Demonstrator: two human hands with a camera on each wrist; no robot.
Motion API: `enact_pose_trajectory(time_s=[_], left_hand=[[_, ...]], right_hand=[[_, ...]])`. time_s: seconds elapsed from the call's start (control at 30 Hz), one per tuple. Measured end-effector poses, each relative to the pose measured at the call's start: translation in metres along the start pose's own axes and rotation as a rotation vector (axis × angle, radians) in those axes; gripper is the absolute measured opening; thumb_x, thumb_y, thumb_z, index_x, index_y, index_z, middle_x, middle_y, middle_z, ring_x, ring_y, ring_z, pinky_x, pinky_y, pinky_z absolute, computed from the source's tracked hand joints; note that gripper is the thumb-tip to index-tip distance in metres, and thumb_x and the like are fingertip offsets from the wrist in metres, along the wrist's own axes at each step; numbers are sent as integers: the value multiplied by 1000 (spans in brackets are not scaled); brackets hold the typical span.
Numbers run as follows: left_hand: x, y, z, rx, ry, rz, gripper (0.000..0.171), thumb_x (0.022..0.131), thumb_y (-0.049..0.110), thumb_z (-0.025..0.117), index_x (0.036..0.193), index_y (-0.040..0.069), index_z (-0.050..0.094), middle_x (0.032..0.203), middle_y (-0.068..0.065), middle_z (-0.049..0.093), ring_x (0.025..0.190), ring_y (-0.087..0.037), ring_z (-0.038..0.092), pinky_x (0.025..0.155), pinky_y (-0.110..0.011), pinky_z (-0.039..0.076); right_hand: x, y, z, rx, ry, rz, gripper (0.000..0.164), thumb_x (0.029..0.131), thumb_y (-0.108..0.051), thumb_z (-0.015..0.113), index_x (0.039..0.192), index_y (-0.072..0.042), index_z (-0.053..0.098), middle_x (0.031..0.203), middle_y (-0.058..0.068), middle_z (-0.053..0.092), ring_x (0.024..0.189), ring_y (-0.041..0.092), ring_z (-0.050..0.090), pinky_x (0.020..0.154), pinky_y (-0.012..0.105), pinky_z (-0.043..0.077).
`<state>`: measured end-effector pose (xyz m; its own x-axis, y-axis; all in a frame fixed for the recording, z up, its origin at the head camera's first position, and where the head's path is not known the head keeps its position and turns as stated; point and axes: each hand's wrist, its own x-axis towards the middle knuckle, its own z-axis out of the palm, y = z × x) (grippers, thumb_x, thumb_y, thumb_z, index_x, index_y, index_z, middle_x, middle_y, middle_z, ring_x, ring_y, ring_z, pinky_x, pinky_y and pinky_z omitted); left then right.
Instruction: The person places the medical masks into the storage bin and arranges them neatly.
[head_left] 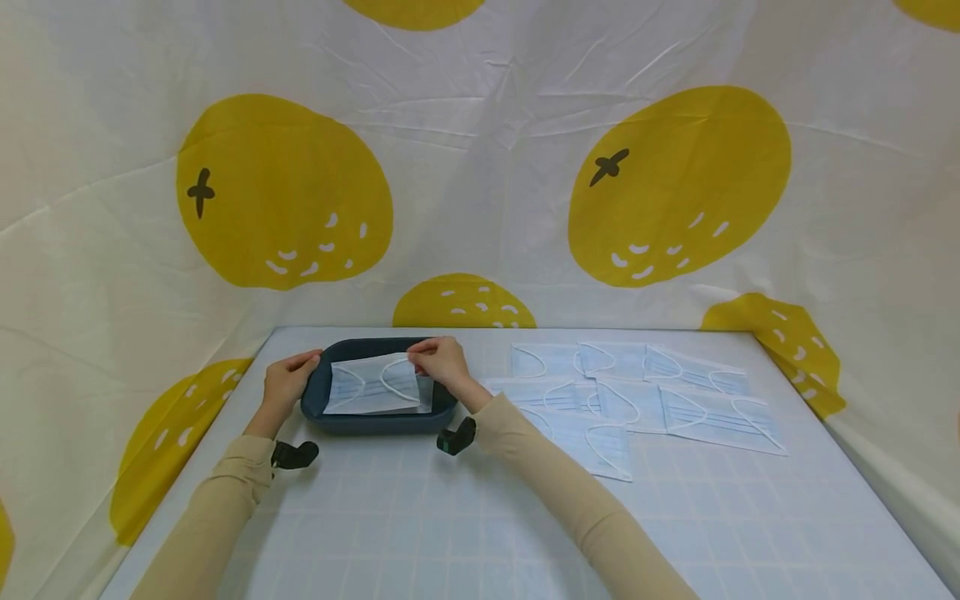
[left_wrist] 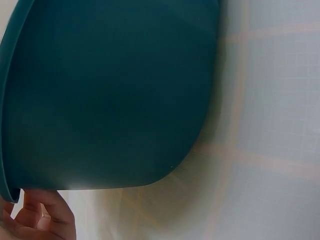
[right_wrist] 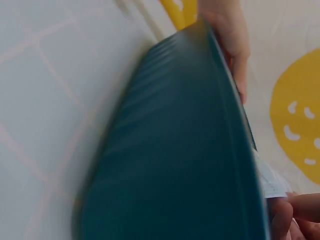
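A dark teal plastic basin [head_left: 378,426] sits near the table's back left. At its left end, my left hand [head_left: 283,387] grips the rim, thumb on top and fingers outside; the left wrist view shows these curled fingers [left_wrist: 50,210] under the rim. My right hand [head_left: 444,367] pinches the upper right corner of a pale blue pleated face mask [head_left: 358,390] lying over the basin's opening, white ear loops upward. In the right wrist view the basin wall [right_wrist: 175,140] hides most of that mask [right_wrist: 271,181]. Whether other masks lie beneath it I cannot tell.
To the basin's right, several more face masks [head_left: 626,404] lie flat and partly overlapping, loops upward. A pale grid-patterned cloth [head_left: 420,525] covers the table. Behind it hangs a white curtain [head_left: 480,208] with yellow fruit shapes. Each wrist wears a small black camera [head_left: 456,437].
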<state>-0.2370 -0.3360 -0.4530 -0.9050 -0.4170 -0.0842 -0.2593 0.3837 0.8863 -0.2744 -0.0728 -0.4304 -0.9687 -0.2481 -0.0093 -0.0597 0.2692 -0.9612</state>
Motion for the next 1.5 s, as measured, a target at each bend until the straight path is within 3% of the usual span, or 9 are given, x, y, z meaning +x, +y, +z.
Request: enact_pose_trajectory(time_s=[0.33, 0.57, 1.1, 1.5], left_hand=[[1, 0, 1, -1, 3, -14, 41, 101, 26, 47, 135, 4, 55, 141, -17, 52, 129, -29, 48, 107, -41, 40], [0, 0, 1, -1, 2, -7, 41, 101, 26, 47, 135, 4, 54, 141, -17, 52, 130, -29, 47, 108, -42, 39], [1, -1, 3, 4, 7, -12, 41, 102, 27, 47, 135, 4, 55, 141, -17, 52, 130, -30, 47, 108, -42, 39], [2, -3, 3, 18, 17, -2, 42, 101, 28, 47, 135, 4, 55, 140, -17, 52, 130, -31, 48, 107, -42, 40]], right_hand=[[-1, 0, -2, -257, 25, -126, 10, 88, -12, 69, 91, -5, 75, 81, 10, 74, 55, 7, 59, 53, 18, 50], [-2, -1, -4, -414, 67, -168, 8, 85, -13, 72, 89, -7, 76, 84, 6, 74, 67, 11, 62, 56, 15, 46], [1, 3, -9, -434, 94, -199, 6, 83, -7, 73, 87, -4, 76, 80, 7, 73, 66, 12, 61, 58, 17, 49], [-2, 5, -10, -469, 110, -224, 9, 85, -8, 72, 93, -6, 75, 88, 6, 73, 77, 15, 64, 69, 21, 52]])
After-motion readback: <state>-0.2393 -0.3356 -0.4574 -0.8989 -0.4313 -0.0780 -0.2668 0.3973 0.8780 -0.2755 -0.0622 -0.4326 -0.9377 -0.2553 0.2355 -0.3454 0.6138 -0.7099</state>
